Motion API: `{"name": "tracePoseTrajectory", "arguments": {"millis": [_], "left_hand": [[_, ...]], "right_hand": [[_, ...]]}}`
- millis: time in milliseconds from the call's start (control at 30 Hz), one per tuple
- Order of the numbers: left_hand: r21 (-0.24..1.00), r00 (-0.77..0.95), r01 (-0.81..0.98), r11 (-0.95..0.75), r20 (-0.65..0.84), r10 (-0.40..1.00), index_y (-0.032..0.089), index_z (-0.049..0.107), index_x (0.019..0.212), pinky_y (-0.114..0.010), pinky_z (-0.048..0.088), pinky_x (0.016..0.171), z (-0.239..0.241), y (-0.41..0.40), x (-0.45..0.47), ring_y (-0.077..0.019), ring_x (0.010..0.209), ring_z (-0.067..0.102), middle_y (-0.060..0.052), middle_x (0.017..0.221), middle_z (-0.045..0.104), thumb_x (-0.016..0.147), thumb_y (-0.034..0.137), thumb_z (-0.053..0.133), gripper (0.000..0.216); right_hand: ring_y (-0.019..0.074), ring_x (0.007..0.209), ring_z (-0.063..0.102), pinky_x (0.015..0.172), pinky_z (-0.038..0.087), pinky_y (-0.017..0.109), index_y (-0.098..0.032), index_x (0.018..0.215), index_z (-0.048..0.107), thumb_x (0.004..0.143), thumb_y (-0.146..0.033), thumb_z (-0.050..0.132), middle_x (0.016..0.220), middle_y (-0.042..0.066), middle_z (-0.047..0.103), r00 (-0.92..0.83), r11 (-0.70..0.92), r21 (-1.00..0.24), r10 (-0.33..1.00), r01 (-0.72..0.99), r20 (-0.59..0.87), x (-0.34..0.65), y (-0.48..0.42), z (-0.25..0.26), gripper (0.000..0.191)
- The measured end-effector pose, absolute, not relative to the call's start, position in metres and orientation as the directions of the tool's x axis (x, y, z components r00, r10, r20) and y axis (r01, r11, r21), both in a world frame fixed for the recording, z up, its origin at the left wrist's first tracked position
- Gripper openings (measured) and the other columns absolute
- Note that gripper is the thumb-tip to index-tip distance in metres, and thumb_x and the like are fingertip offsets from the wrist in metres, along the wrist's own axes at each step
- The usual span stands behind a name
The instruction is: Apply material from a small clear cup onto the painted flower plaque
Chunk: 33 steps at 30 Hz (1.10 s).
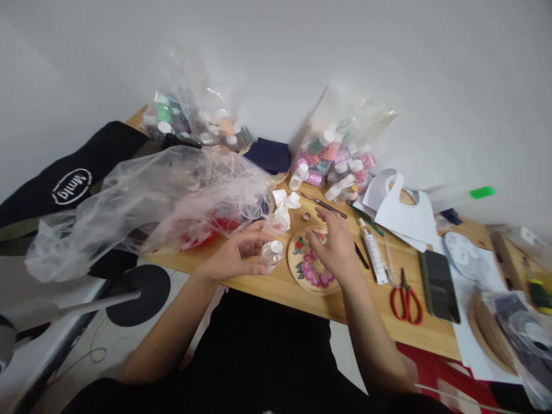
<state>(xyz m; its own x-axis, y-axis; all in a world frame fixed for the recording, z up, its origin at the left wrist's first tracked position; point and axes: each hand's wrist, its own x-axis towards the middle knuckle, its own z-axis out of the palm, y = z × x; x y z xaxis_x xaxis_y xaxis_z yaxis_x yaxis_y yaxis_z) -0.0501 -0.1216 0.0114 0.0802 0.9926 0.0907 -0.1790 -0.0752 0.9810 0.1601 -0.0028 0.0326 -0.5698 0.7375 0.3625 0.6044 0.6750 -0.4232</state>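
Note:
My left hand [235,253] is wrapped around a small clear bottle [271,254] with a whitish top, just above the table's front edge. Whether the bottle is capped I cannot tell. My right hand [336,244] hovers with fingers apart over the right side of a round wooden piece [297,278], hiding part of it. A pink flower [317,269] with green leaves and red blossoms decorates that piece. Just behind it lies a small round cap-like thing [307,216]. Crumpled white tissue [284,201] and a small clear cup [277,223] are beyond the bottle.
A large clear plastic sheet [172,190] covers the table's left. Bags of small bottles [328,155] stand against the wall. To the right lie a white tube [374,253], orange-handled pliers [405,302], a phone [439,286] and white paper [414,215].

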Motion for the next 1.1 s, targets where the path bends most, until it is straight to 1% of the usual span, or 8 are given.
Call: {"name": "tracePoseTrajectory", "arguments": {"millis": [167,300,467,533,633,733,967,1100], "left_hand": [[0.991,0.014,-0.103,-0.084,0.086,0.996,0.023,0.074,0.101,-0.034,0.057,0.085,0.015,-0.122,-0.050,-0.0220,0.112,0.061,-0.010,0.128,0.054,0.066,0.028,0.084,0.037],[0.987,-0.016,-0.110,-0.121,0.120,0.993,0.023,0.072,0.104,-0.032,0.059,0.082,0.018,-0.119,-0.046,-0.0201,0.107,0.065,-0.010,0.132,0.054,0.067,0.027,0.083,0.038],[0.981,-0.059,-0.143,-0.131,0.124,0.991,0.023,0.071,0.106,-0.035,0.058,0.088,0.017,-0.115,-0.040,-0.0188,0.104,0.066,-0.009,0.133,0.054,0.066,0.022,0.084,0.042],[0.980,-0.091,-0.143,-0.141,0.129,0.987,0.025,0.071,0.108,-0.038,0.057,0.093,0.019,-0.112,-0.036,-0.0199,0.108,0.065,-0.008,0.132,0.053,0.065,0.022,0.084,0.044],[0.977,-0.155,-0.116,-0.177,0.158,0.975,0.027,0.071,0.109,-0.039,0.055,0.098,0.022,-0.109,-0.029,-0.0231,0.117,0.061,-0.007,0.132,0.052,0.066,0.025,0.084,0.045],[0.980,-0.189,-0.048,-0.192,0.180,0.965,0.027,0.071,0.109,-0.042,0.054,0.101,0.023,-0.106,-0.023,-0.0258,0.122,0.058,-0.007,0.132,0.051,0.067,0.029,0.083,0.043],[0.974,-0.224,0.127,-0.186,0.211,0.951,0.026,0.070,0.111,-0.048,0.050,0.106,0.021,-0.110,-0.017,-0.0294,0.129,0.053,-0.008,0.134,0.049,0.071,0.034,0.080,0.043],[0.962,-0.233,0.193,-0.196,0.238,0.943,0.027,0.069,0.112,-0.046,0.050,0.106,0.022,-0.111,-0.017,-0.0283,0.131,0.051,-0.007,0.129,0.053,0.072,0.032,0.078,0.041]], "right_hand": [[0.0328,0.106,0.063,0.090,0.050,0.051,-0.010,0.124,0.055,0.081,-0.024,0.056,0.116,0.021,0.067,-0.587,0.613,-0.356,0.787,0.705,0.192,0.151,0.032,0.000,0.045],[0.0307,0.102,0.066,0.090,0.050,0.049,-0.008,0.122,0.056,0.085,-0.017,0.047,0.105,0.019,0.072,-0.591,0.594,-0.348,0.796,0.725,0.128,0.141,0.040,0.004,0.039],[0.0211,0.081,0.069,0.076,0.054,0.036,-0.013,0.124,0.051,0.086,-0.024,0.053,0.089,0.009,0.072,-0.642,0.694,-0.511,0.700,0.508,0.313,0.145,0.024,0.039,0.039],[0.0186,0.082,0.068,0.075,0.054,0.033,-0.015,0.128,0.047,0.087,-0.023,0.055,0.091,0.006,0.071,-0.735,0.810,-0.463,0.552,0.360,0.395,0.149,0.009,0.063,0.043],[0.0185,0.078,0.067,0.067,0.052,0.031,-0.018,0.130,0.045,0.087,-0.018,0.053,0.088,0.004,0.071,-0.826,0.912,-0.274,0.396,0.305,0.400,0.152,-0.013,0.097,0.043],[0.0190,0.075,0.067,0.065,0.052,0.032,-0.019,0.129,0.046,0.089,-0.018,0.050,0.088,0.004,0.071,-0.840,0.932,-0.182,0.361,0.313,0.405,0.154,-0.025,0.114,0.040],[0.0166,0.083,0.068,0.074,0.056,0.031,-0.021,0.132,0.045,0.087,-0.022,0.060,0.097,0.004,0.070,-0.784,0.840,-0.441,0.494,0.317,0.377,0.162,-0.023,0.111,0.047],[0.0157,0.082,0.069,0.073,0.058,0.030,-0.023,0.132,0.046,0.088,-0.021,0.059,0.096,0.003,0.069,-0.757,0.807,-0.489,0.537,0.331,0.373,0.167,-0.024,0.114,0.046]]}}
